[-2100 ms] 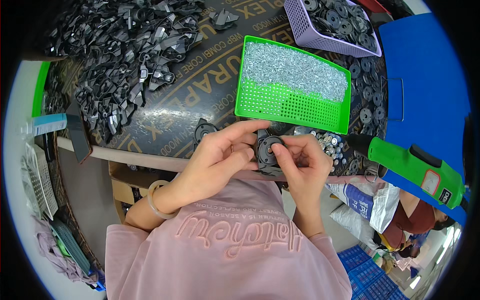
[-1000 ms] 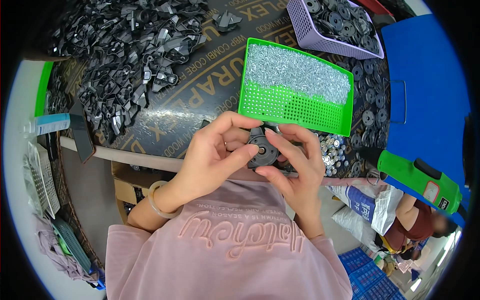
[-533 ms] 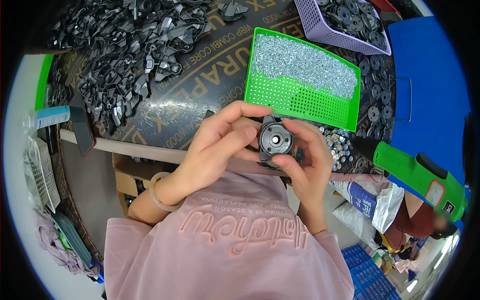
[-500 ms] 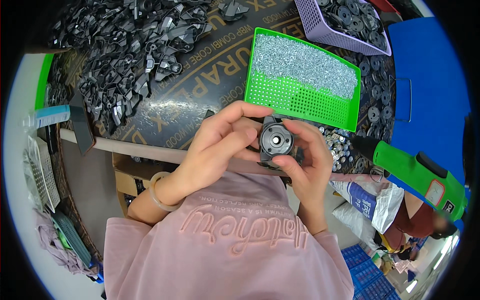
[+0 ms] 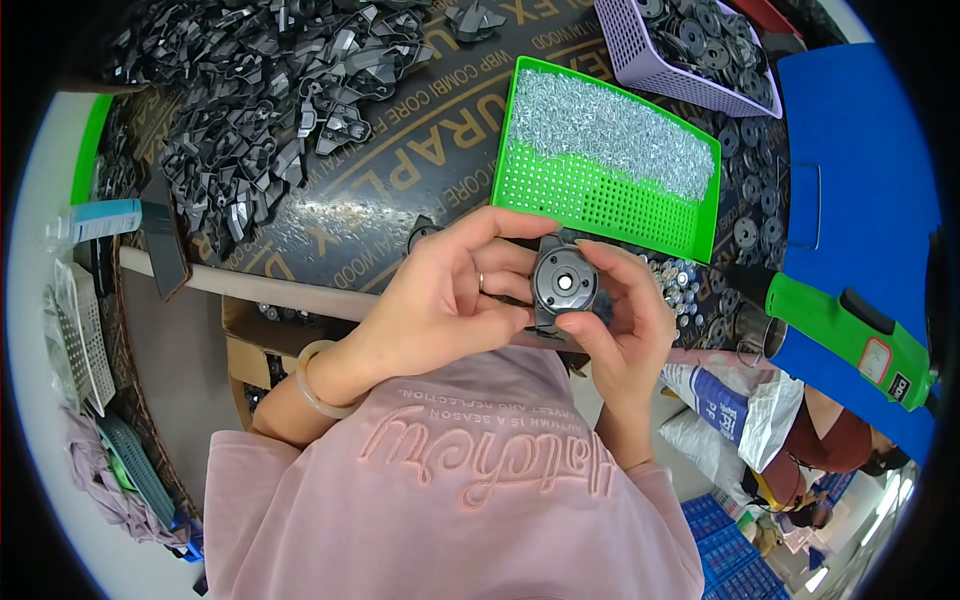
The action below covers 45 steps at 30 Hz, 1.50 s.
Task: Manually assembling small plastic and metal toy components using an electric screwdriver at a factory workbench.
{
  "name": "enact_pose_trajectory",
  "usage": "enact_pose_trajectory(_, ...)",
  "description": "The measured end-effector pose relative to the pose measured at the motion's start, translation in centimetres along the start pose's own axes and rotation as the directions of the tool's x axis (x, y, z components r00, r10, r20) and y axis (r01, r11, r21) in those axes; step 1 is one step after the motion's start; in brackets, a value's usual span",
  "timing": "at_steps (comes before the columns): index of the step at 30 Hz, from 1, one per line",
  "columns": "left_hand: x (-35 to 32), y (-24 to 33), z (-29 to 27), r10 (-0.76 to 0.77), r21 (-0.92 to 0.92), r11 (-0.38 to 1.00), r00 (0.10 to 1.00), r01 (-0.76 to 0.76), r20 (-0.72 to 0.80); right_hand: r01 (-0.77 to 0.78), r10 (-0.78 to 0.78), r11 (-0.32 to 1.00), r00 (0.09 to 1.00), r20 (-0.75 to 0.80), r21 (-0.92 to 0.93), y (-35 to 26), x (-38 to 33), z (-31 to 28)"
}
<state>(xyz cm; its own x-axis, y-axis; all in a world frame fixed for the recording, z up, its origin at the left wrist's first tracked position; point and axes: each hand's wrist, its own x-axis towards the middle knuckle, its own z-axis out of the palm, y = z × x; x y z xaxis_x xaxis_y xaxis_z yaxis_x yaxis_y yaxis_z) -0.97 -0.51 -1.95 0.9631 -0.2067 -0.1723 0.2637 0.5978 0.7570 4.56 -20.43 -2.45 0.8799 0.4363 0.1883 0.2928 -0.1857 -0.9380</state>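
Note:
Both hands hold one small dark round part (image 5: 564, 283) with a pale hub in its middle, close to my chest above the table's front edge. My left hand (image 5: 450, 300) grips it from the left with fingers curled over its top. From the right, my right hand (image 5: 622, 322) pinches it with the thumb across its lower face. A green perforated tray (image 5: 590, 190) filled with small silvery screws lies just beyond the hands.
A big heap of dark metal parts (image 5: 250, 90) covers the table's far left. A lilac basket (image 5: 650, 50) of round dark parts stands at the back right. A green power screwdriver (image 5: 840, 325) lies at the right beside a blue bin (image 5: 860, 180). Loose silvery pieces (image 5: 675, 285) lie near the tray.
The hands turned the round part so that its face with the pale hub points up at me. They stayed in front of the green tray; the view shifted slightly.

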Motion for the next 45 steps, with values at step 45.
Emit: enact_pose_trajectory(45, 0.1, 7.1, -7.5, 0.763, 0.904, -0.104, 0.616, 0.416, -0.195, -0.326, 0.330, 0.943, 0.943, 0.053, -0.061, 1.4, 0.3, -0.2)
